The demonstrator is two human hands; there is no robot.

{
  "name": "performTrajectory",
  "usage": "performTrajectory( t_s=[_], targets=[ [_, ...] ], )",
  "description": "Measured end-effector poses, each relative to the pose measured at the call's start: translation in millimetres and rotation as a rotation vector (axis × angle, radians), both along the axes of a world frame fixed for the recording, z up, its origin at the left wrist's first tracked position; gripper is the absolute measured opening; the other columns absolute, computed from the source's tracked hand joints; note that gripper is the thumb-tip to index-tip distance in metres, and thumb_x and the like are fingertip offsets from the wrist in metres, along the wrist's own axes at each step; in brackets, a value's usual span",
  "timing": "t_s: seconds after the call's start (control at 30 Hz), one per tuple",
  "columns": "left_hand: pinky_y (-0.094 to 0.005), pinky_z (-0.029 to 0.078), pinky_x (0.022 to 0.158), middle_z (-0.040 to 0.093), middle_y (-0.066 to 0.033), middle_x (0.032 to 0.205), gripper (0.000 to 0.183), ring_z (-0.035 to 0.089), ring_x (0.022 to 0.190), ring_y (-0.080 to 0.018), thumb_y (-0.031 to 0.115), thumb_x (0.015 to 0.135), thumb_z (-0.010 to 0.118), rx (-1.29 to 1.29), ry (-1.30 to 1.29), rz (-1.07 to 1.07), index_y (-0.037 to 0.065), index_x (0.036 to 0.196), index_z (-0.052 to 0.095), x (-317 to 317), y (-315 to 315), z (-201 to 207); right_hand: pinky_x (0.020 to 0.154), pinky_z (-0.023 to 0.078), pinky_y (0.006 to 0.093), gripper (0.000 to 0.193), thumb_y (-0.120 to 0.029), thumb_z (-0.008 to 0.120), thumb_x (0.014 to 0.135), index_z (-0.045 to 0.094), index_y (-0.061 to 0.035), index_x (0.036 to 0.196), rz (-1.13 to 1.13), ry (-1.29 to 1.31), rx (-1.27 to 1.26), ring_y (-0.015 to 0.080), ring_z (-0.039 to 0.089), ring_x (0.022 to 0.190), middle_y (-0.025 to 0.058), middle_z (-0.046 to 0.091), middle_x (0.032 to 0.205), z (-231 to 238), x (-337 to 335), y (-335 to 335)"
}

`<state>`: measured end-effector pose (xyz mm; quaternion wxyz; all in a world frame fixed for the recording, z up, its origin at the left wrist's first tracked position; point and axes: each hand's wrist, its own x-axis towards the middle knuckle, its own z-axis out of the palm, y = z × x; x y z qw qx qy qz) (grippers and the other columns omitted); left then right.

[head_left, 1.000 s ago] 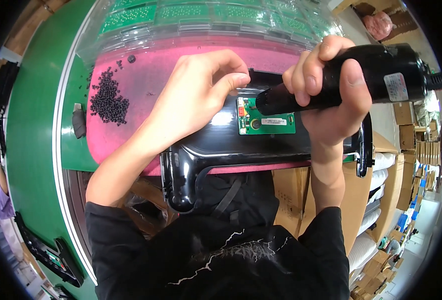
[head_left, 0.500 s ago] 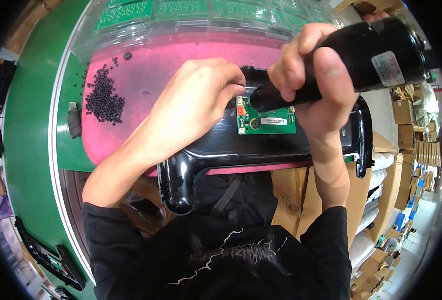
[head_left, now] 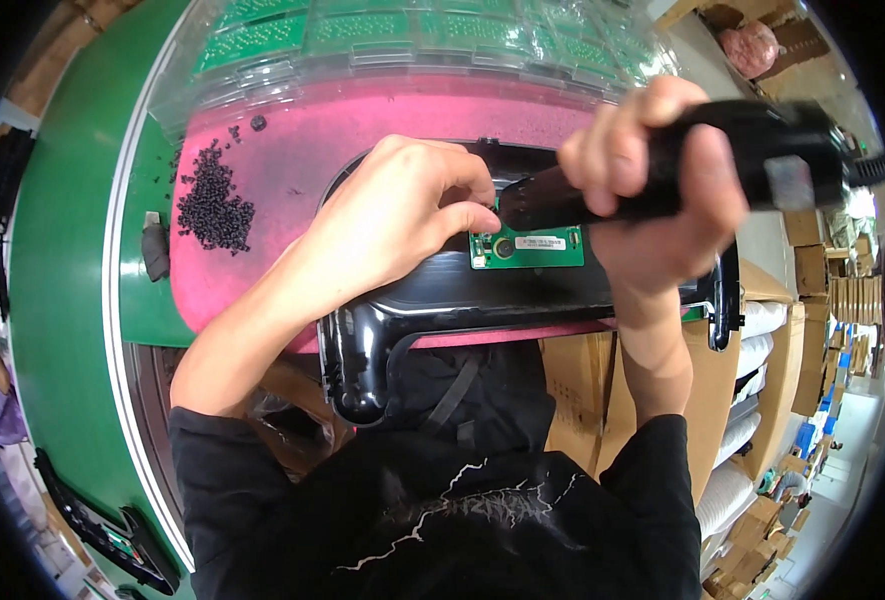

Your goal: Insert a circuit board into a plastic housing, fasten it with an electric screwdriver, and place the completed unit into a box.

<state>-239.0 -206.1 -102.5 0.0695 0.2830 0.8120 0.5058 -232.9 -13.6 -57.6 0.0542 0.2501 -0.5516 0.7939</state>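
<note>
My right hand (head_left: 662,245) grips a black electric screwdriver (head_left: 802,145), held nearly level with its nose pointing left. That nose ends over the upper left part of a green circuit board (head_left: 542,258). My left hand (head_left: 392,210) reaches in from the left, thumb and forefinger closed together beside the screwdriver's tip. Whatever lies between those fingertips is hidden. The board sits in a glossy black plastic housing (head_left: 502,290), which rests on a pink mat (head_left: 292,130) and overhangs its near edge.
A heap of small black screws (head_left: 217,205) lies on the mat's left side. Clear plastic trays (head_left: 362,45) with green boards stand at the back. A small dark object (head_left: 155,250) lies left of the mat. Cardboard boxes (head_left: 577,390) are at the right.
The screwdriver's rear end and my right hand have moved down and right, bringing the tool closer to level. My left hand has shifted slightly; its fingers remain at the tool's tip.
</note>
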Motion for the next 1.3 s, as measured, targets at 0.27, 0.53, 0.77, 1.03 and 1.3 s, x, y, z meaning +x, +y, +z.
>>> performTrajectory(
  t_s=[0.27, 0.53, 0.77, 1.03, 1.3],
  targets=[
    [-0.0281, 0.051, 0.066, 0.069, -0.0090, 0.080, 0.014, 0.066, 0.071, -0.0156, 0.004, 0.080, 0.076, 0.170, 0.019, -0.050, -0.004, 0.089, 0.070, 3, 7, 1, 0.065, 0.037, 0.0274, 0.040, -0.046, 0.057, 0.092, 0.053, -0.0078, 0.104, 0.111, 0.046, -0.246, 0.0094, 0.046, 0.060, -0.0024, 0.050, 0.075, 40, 20, 22],
    [-0.0235, 0.051, 0.068, 0.070, -0.0067, 0.084, 0.008, 0.066, 0.077, -0.0113, 0.000, 0.082, 0.076, 0.295, -0.343, -0.051, -0.004, 0.088, 0.073, 7, 6, 15, 0.065, 0.040, 0.0263, 0.038, -0.041, 0.065, 0.084, 0.052, -0.0090, 0.100, 0.148, 0.115, -0.270, 0.0084, 0.049, 0.056, -0.0029, 0.052, 0.071, 51, 32, 30],
    [-0.0234, 0.052, 0.068, 0.069, -0.0065, 0.085, 0.007, 0.065, 0.076, -0.0108, -0.004, 0.081, 0.076, 0.409, -0.459, -0.163, -0.004, 0.088, 0.073, 6, 8, 16, 0.057, 0.042, 0.0253, 0.040, -0.042, 0.068, 0.080, 0.052, -0.0100, 0.098, 0.030, 0.176, -0.344, 0.0079, 0.050, 0.051, -0.0044, 0.053, 0.067, 47, 43, 21],
    [-0.0238, 0.053, 0.068, 0.069, -0.0077, 0.086, 0.009, 0.068, 0.080, -0.0128, -0.007, 0.079, 0.074, 0.298, -0.391, -0.095, -0.004, 0.087, 0.072, 8, 10, 17, 0.057, 0.042, 0.0243, 0.041, -0.044, 0.070, 0.078, 0.053, -0.0119, 0.097, -0.018, 0.203, -0.348, 0.0062, 0.050, 0.051, -0.0059, 0.052, 0.064, 47, 45, 22],
    [-0.0244, 0.053, 0.066, 0.068, -0.0074, 0.085, 0.012, 0.066, 0.076, -0.0123, -0.006, 0.078, 0.075, 0.300, -0.137, -0.158, -0.005, 0.088, 0.069, 10, 14, 14, 0.056, 0.041, 0.0246, 0.043, -0.046, 0.068, 0.079, 0.053, -0.0115, 0.099, 0.098, 0.207, 0.007, 0.0064, 0.049, 0.051, -0.0056, 0.052, 0.066, 58, 39, 53]
  ],
)
